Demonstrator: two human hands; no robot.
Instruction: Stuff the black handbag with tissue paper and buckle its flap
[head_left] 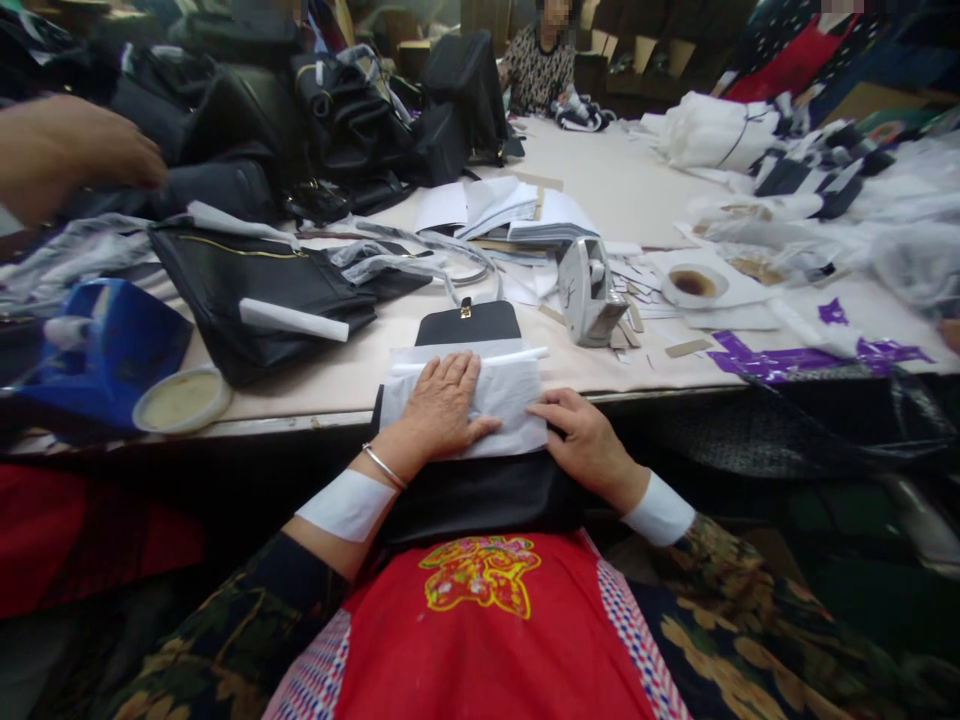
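A black handbag hangs over the table's front edge against my lap, its flap with a gold clasp lying on the tabletop. A sheet of white tissue paper covers its front. My left hand lies flat on the paper with fingers stretched out. My right hand rests at the paper's right edge, fingers curled onto the paper's lower corner. A rolled white paper strip lies along the paper's top.
Another black bag with a white paper roll lies to the left. A grey tape dispenser, paper stacks, purple tape, a blue tub and lid sit about. Someone's hand reaches in top left; a person sits far across.
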